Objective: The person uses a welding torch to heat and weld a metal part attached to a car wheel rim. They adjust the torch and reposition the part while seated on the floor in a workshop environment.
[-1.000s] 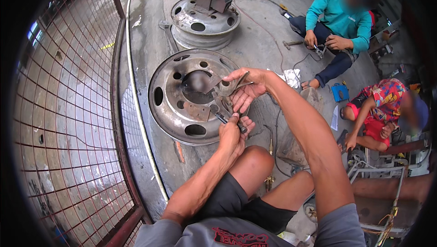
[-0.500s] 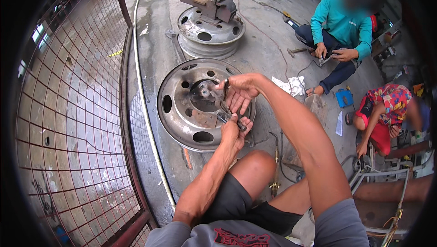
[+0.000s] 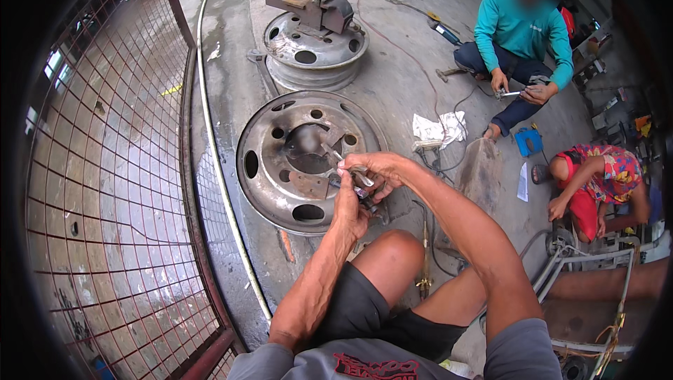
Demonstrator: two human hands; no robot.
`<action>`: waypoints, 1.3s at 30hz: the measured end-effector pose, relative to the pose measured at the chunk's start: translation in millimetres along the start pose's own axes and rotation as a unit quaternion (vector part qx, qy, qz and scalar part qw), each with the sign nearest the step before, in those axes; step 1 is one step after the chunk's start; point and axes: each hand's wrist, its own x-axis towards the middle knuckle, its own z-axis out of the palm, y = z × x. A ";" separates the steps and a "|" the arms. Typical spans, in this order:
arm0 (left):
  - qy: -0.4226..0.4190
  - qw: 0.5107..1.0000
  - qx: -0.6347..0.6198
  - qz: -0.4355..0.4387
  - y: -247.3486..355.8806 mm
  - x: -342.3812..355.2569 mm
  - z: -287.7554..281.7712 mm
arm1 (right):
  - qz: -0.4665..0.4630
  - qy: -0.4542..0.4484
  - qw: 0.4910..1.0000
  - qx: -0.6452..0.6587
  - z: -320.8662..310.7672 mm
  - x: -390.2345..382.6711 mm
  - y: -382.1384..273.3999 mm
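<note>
My left hand (image 3: 350, 208) and my right hand (image 3: 381, 171) meet over the right edge of a worn steel wheel rim (image 3: 270, 201) lying on the floor. My right fingers are closed around a slim grey metal piece (image 3: 362, 177) that slants toward the rim's centre. My left fingers wrap a short metal rod (image 3: 366, 195) just below it, partly hidden by the hands. The exact kind of either piece is too small to tell. A flat brownish metal plate (image 3: 308, 185) rests on the rim beside my left hand.
A bench vise (image 3: 319, 10) sits on a second wheel rim (image 3: 312, 75) beyond, beside a large wrench (image 3: 261, 71). Mesh fencing (image 3: 119, 191) stands left. To the right are a torch (image 3: 425, 268), a white rag (image 3: 439, 127), a person in teal (image 3: 522, 29) and another crouching person (image 3: 603, 177).
My right hand, previously spread with its palm up, has come down and closed beside my left hand. The slim piece now points toward the rim's centre. The view has shifted slightly.
</note>
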 end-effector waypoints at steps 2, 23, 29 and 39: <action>-0.005 1.000 -0.014 0.001 5.4 -7.6 -0.2 | -0.008 0.013 1.000 0.007 3.8 1.3 5.9; -0.055 0.980 0.162 0.103 -14.9 -51.8 -20.0 | 0.073 -0.090 0.992 0.044 17.3 27.3 37.7; -0.128 0.924 0.244 0.265 -27.9 -138.5 8.6 | -0.023 -0.019 0.994 0.109 31.2 28.2 74.2; -0.145 0.780 0.489 0.363 -49.6 -158.3 4.6 | -0.135 0.122 0.979 0.090 51.6 24.8 130.0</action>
